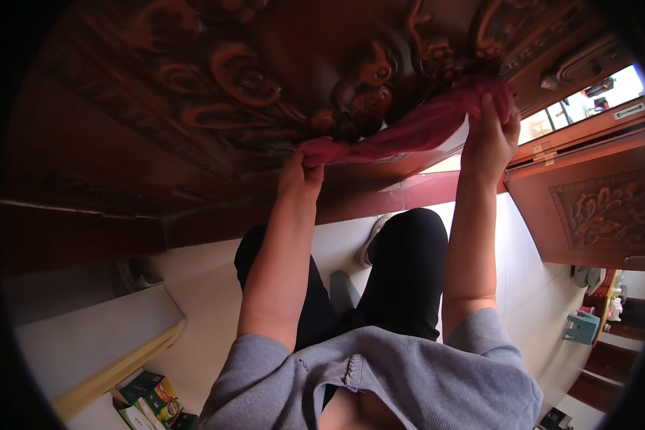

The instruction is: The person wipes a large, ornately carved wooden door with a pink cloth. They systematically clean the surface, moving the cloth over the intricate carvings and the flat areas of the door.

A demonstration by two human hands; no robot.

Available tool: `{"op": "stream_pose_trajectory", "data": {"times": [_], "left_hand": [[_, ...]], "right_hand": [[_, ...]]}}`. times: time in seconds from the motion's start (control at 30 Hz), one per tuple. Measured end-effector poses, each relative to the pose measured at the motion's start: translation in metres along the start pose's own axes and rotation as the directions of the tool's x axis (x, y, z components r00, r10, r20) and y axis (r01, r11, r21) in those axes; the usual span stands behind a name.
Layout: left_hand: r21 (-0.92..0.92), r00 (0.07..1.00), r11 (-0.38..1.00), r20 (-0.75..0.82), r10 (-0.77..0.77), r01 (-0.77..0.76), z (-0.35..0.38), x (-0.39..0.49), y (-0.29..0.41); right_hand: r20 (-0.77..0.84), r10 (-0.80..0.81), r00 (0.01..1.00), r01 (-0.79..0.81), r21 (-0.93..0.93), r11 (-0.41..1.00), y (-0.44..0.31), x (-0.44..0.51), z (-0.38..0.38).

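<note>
A red cloth is stretched between my two hands, against the lower part of a carved dark wooden door. My left hand grips its left end, close to the carved scrolls. Higher and to the right, my right hand holds the other end, bunched up near the carving by the door's right side. Some of the carved relief behind the cloth is hidden, and the upper picture is dark and partly blurred.
A second carved door leaf stands open at right. Below the doors runs a reddish sill. On the floor are a blue-green stool at right and printed cartons beside a pale-topped piece of furniture at lower left.
</note>
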State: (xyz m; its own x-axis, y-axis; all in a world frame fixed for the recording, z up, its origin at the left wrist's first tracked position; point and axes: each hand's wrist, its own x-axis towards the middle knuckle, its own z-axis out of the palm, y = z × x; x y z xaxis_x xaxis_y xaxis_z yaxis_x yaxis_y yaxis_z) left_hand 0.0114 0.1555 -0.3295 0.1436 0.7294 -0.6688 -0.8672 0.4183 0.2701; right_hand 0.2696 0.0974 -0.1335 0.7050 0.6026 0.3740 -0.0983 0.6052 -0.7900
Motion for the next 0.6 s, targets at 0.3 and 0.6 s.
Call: {"op": "stream_pose_trajectory", "data": {"times": [0.3, 0.6], "left_hand": [[-0.089, 0.984, 0.991, 0.143, 0.109, -0.097, 0.008, -0.044, 0.026], [-0.026, 0.975, 0.983, 0.128, 0.181, -0.179, 0.0, -0.039, 0.024]], "right_hand": [[0.325, -0.466, 0.823, 0.532, -0.729, 0.431, 0.06, -0.025, -0.009], [0.269, -0.184, 0.945, 0.326, -0.77, 0.549, 0.102, -0.057, -0.036]]}}
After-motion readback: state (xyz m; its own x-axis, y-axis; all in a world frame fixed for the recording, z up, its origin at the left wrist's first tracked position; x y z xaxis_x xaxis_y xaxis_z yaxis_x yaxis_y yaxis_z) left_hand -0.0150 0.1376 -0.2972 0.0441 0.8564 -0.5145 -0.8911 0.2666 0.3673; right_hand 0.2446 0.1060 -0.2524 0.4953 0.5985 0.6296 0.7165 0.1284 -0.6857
